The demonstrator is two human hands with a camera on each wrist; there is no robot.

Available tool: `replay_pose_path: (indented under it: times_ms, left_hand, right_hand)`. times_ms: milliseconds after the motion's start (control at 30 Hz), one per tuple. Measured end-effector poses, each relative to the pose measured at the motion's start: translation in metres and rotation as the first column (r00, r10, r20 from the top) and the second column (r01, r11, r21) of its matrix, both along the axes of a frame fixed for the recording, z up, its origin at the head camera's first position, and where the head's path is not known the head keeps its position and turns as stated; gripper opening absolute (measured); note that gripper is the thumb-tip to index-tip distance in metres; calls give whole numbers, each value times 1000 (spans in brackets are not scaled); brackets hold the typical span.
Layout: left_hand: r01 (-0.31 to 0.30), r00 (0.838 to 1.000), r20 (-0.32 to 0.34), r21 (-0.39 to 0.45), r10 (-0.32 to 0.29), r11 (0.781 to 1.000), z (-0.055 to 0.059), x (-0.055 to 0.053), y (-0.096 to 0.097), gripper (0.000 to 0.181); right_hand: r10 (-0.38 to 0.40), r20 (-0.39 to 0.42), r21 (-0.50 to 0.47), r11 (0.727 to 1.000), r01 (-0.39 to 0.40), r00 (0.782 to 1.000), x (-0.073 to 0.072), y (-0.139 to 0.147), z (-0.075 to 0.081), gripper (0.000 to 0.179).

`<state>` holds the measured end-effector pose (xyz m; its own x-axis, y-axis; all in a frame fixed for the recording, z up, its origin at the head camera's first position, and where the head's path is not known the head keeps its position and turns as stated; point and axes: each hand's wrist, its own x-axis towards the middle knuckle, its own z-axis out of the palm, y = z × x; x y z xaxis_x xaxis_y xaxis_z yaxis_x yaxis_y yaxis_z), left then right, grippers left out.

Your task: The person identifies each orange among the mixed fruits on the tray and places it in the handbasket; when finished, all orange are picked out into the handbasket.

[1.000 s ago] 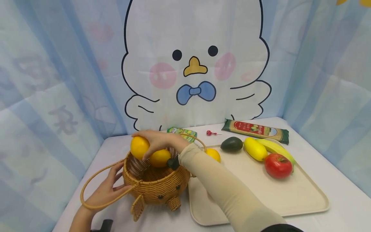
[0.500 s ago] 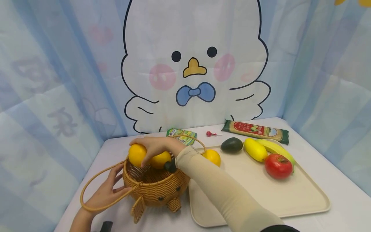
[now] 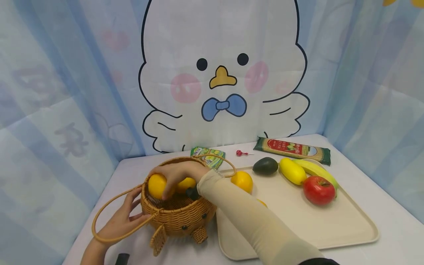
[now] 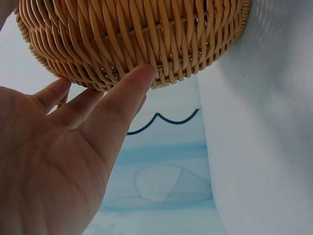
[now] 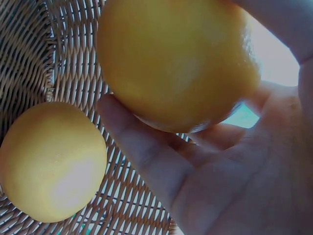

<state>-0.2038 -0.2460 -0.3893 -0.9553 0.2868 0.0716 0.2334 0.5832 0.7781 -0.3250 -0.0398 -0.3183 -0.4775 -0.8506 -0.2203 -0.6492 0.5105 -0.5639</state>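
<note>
The right wrist view shows the fingers (image 5: 142, 142) of the right hand (image 5: 234, 171) curled round a smooth, nearly spherical orange (image 5: 176, 63), its waxy skin catching pale highlights. The held fruit sits within the mouth of a round wicker basket (image 3: 179, 219), toward the left side; whether it touches the bottom cannot be told. A second orange (image 5: 51, 164), equally rounded, lies in the basket near it. The fingers of the left hand (image 4: 54, 166) are spread and fairly straight, tips resting against the bulging outer wall of tightly woven, honey-brown strands. A thin handle loop (image 3: 101, 206) passes over the left wrist; the basket's front bears dark bead eyes and a stubby woven snout. A soft cream sleeve (image 3: 251, 217) on the right arm crosses the flat, round-cornered tray (image 3: 298, 228), which has a low raised rim. On it are another orange (image 3: 243, 182) by the sleeve, a dark, egg-shaped avocado (image 3: 265, 166), a yellow lemon (image 3: 293, 171), a curved banana (image 3: 314, 170) and a shiny red apple (image 3: 319, 190). Beyond, on the white worktop (image 3: 135, 171), lie a crinkled green packet (image 3: 212, 154), a small red lollipop (image 3: 239, 152) and a long, flat pack (image 3: 293, 149), before a draped, pale blue curtain (image 3: 222, 125) printed with a rounded bird.
</note>
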Motion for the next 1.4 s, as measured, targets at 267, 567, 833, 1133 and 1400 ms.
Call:
replay_pose_path:
  times_ms: [267, 567, 833, 1133, 1400]
  left_hand:
    - [-4, 1000, -4, 1, 4, 1000, 0, 1, 2, 84]
    - [-8, 1000, -3, -10, 8, 1000, 0, 1, 3, 84]
    - [-7, 1000, -7, -2, 7, 1000, 0, 1, 3, 84]
    - [-8, 1000, -7, -3, 8, 1000, 1, 1, 4, 84]
    - [-8, 1000, -16, -10, 8, 1000, 1, 1, 4, 83]
  right_hand:
    - [-53, -24, 144, 988, 56, 998, 3, -3, -5, 76]
    - [-56, -16, 155, 986, 58, 998, 2, -3, -10, 77]
    - [-56, -35, 189, 980, 62, 998, 6, -5, -10, 81]
    - [-15, -78, 291, 956, 38, 997, 7, -11, -13, 83]
    - [-11, -76, 346, 938, 36, 997, 6, -18, -20, 81]
